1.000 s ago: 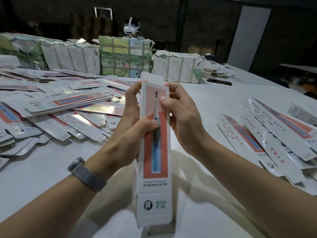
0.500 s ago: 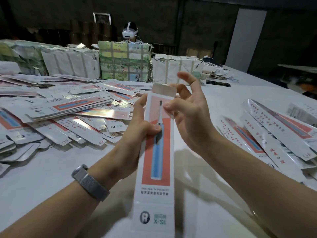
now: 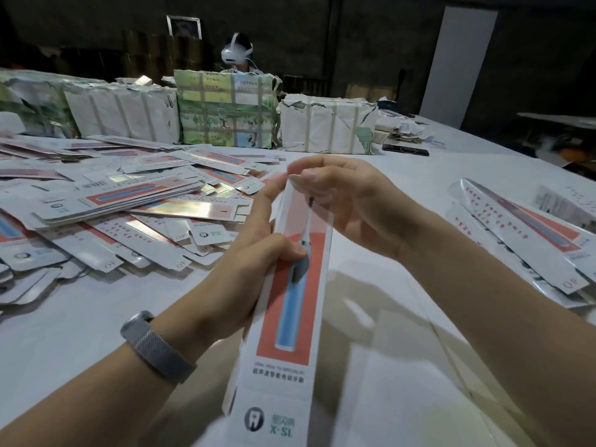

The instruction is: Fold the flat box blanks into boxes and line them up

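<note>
We hold a long, narrow box [image 3: 292, 304] up in front of us, above the near middle of the tabletop [image 3: 371, 195], its far end tipped away from us. It is white card with a red panel and a picture of a blue toothbrush. Our left hand [image 3: 251, 262] has its grip clamped on the box's middle, thumb pressed on the printed front and fingers reaching up the left edge. Our right hand [image 3: 342, 198] has its grip closed around the far end, fingertips pressing on the top.

The box looks very light and made of thin card: stiff along its length, but hollow, so it could crush or crease if squeezed. The glossy print may be slippery. We judge it best held by the long edges near the middle, leaving the ends free.

Half a second ago the top flap stood open and the right hand's fingers were spread above it. Now the flap is bent down out of sight under the right fingers, and the box has tilted a little to the right.

To the left lies a wide heap of flat blanks [image 3: 122, 214]. To the right lies a smaller group of boxes [image 3: 522, 233]; whether they are folded we cannot tell. At the far side stand wrapped bundles [image 3: 225, 111], and behind them sits a person wearing a white headset [image 3: 237, 53].
</note>
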Action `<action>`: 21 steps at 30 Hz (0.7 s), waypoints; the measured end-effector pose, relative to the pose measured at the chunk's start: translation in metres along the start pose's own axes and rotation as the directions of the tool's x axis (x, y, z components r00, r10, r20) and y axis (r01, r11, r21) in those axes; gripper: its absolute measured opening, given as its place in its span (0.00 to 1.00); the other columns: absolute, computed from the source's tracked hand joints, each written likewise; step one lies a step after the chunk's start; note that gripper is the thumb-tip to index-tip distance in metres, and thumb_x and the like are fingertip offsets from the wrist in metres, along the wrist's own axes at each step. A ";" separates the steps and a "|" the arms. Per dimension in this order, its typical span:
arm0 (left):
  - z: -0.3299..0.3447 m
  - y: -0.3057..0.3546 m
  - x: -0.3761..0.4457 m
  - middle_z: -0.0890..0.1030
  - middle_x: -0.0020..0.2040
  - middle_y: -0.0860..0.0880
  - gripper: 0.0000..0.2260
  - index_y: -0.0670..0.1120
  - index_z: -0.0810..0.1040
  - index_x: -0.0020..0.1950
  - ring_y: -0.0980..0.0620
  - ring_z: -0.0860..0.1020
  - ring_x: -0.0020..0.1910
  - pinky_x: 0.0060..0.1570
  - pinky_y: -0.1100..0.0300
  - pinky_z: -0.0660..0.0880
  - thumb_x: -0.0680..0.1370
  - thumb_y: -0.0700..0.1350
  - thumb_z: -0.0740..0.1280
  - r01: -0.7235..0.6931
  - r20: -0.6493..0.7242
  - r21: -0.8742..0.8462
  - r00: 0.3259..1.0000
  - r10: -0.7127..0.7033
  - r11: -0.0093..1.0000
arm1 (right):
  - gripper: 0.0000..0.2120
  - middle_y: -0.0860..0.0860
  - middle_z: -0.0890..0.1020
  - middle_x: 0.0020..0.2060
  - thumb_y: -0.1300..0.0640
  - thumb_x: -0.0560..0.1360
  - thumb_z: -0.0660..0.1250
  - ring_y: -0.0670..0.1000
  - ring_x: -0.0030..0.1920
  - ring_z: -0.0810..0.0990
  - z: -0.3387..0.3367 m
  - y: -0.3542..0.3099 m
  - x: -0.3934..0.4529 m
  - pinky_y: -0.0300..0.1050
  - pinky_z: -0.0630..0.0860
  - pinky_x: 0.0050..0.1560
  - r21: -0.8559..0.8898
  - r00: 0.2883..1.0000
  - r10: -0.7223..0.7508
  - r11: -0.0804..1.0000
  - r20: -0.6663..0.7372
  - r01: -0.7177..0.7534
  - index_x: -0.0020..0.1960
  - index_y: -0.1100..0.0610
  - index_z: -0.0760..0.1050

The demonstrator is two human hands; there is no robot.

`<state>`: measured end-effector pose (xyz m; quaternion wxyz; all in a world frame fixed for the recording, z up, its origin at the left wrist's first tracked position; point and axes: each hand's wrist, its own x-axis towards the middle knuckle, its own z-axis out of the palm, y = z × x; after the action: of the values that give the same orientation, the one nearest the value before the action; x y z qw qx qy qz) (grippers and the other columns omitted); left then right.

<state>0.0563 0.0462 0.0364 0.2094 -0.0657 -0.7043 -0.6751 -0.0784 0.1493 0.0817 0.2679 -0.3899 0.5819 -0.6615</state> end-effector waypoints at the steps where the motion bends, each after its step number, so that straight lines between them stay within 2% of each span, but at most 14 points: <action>1: 0.000 -0.001 -0.001 0.78 0.62 0.53 0.27 0.78 0.74 0.52 0.47 0.78 0.61 0.67 0.34 0.71 0.57 0.54 0.69 0.009 -0.002 0.011 1.000 -0.009 1.000 | 0.09 0.58 0.80 0.49 0.59 0.72 0.69 0.54 0.50 0.77 -0.004 -0.002 -0.001 0.52 0.73 0.55 -0.021 0.998 0.042 0.999 0.042 -0.041 0.51 0.57 0.81; 2: 0.000 -0.002 -0.001 0.78 0.64 0.51 0.26 0.79 0.74 0.50 0.45 0.77 0.63 0.68 0.34 0.70 0.57 0.54 0.69 0.034 -0.015 0.000 0.999 -0.034 0.999 | 0.10 0.56 0.80 0.50 0.59 0.73 0.68 0.52 0.50 0.78 -0.006 -0.004 -0.002 0.50 0.75 0.57 -0.033 0.995 0.072 0.997 0.075 -0.070 0.53 0.57 0.80; 4: 0.001 -0.002 -0.001 0.75 0.70 0.47 0.25 0.79 0.74 0.49 0.41 0.75 0.69 0.69 0.32 0.68 0.57 0.55 0.70 0.070 -0.029 -0.041 0.997 -0.071 0.997 | 0.10 0.53 0.82 0.46 0.61 0.73 0.68 0.49 0.47 0.80 -0.007 -0.006 -0.003 0.48 0.75 0.55 -0.011 0.989 0.105 0.994 0.100 -0.104 0.54 0.57 0.80; 6: 0.002 -0.001 -0.001 0.72 0.73 0.46 0.25 0.79 0.74 0.50 0.40 0.72 0.72 0.71 0.32 0.66 0.57 0.55 0.70 0.083 -0.025 -0.058 0.996 -0.085 0.995 | 0.11 0.53 0.81 0.41 0.63 0.69 0.70 0.51 0.43 0.79 -0.004 -0.005 -0.005 0.54 0.70 0.54 0.037 0.988 0.125 0.991 0.091 -0.129 0.51 0.57 0.81; 9: 0.002 0.000 0.000 0.73 0.72 0.48 0.26 0.77 0.75 0.52 0.40 0.71 0.73 0.71 0.32 0.65 0.58 0.54 0.69 0.067 -0.021 -0.053 0.997 -0.069 0.996 | 0.09 0.56 0.80 0.39 0.62 0.65 0.71 0.56 0.43 0.76 0.001 -0.005 -0.003 0.57 0.64 0.53 0.031 0.995 0.100 0.994 0.021 -0.100 0.46 0.59 0.82; 11: 0.002 0.000 0.001 0.75 0.69 0.50 0.22 0.77 0.77 0.48 0.39 0.72 0.72 0.70 0.32 0.66 0.59 0.54 0.69 0.073 -0.002 -0.059 0.997 -0.073 0.996 | 0.06 0.55 0.80 0.37 0.62 0.65 0.72 0.56 0.41 0.76 0.003 -0.004 -0.001 0.57 0.66 0.51 0.042 0.997 0.066 0.997 -0.046 -0.064 0.42 0.59 0.83; 13: 0.001 -0.001 0.001 0.75 0.70 0.48 0.23 0.77 0.77 0.47 0.39 0.73 0.71 0.70 0.31 0.67 0.58 0.53 0.70 0.068 -0.005 -0.058 0.998 -0.069 0.996 | 0.03 0.54 0.81 0.35 0.62 0.66 0.72 0.55 0.40 0.77 0.001 -0.002 0.000 0.56 0.69 0.50 0.055 0.996 0.031 0.998 -0.083 -0.027 0.40 0.58 0.83; 16: 0.001 0.001 0.002 0.75 0.71 0.47 0.25 0.77 0.76 0.49 0.39 0.74 0.70 0.69 0.31 0.67 0.58 0.52 0.70 0.050 -0.014 -0.061 0.999 -0.051 0.997 | 0.02 0.50 0.82 0.33 0.63 0.69 0.72 0.49 0.37 0.80 -0.005 -0.003 0.000 0.47 0.77 0.46 -0.016 0.999 -0.015 1.000 -0.042 0.014 0.41 0.59 0.83; 19: 0.000 0.002 0.003 0.77 0.66 0.51 0.27 0.77 0.76 0.50 0.43 0.76 0.65 0.68 0.31 0.68 0.58 0.49 0.70 0.039 -0.004 -0.063 0.999 -0.039 0.997 | 0.08 0.49 0.82 0.33 0.65 0.74 0.69 0.46 0.35 0.80 -0.009 -0.005 0.000 0.44 0.78 0.41 -0.120 0.998 -0.058 0.991 -0.039 0.053 0.40 0.57 0.85; 21: -0.002 0.001 0.004 0.75 0.70 0.52 0.32 0.75 0.74 0.56 0.43 0.74 0.70 0.70 0.31 0.66 0.61 0.42 0.69 0.029 -0.024 -0.057 0.999 -0.031 0.998 | 0.11 0.52 0.83 0.36 0.65 0.76 0.67 0.48 0.37 0.81 -0.009 -0.006 0.000 0.47 0.79 0.40 -0.140 0.998 -0.066 0.988 -0.009 0.064 0.40 0.56 0.85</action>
<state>0.0539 0.0438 0.0389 0.2060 -0.0527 -0.6833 -0.6985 -0.0855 0.1560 0.0874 0.2140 -0.4219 0.6155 -0.6303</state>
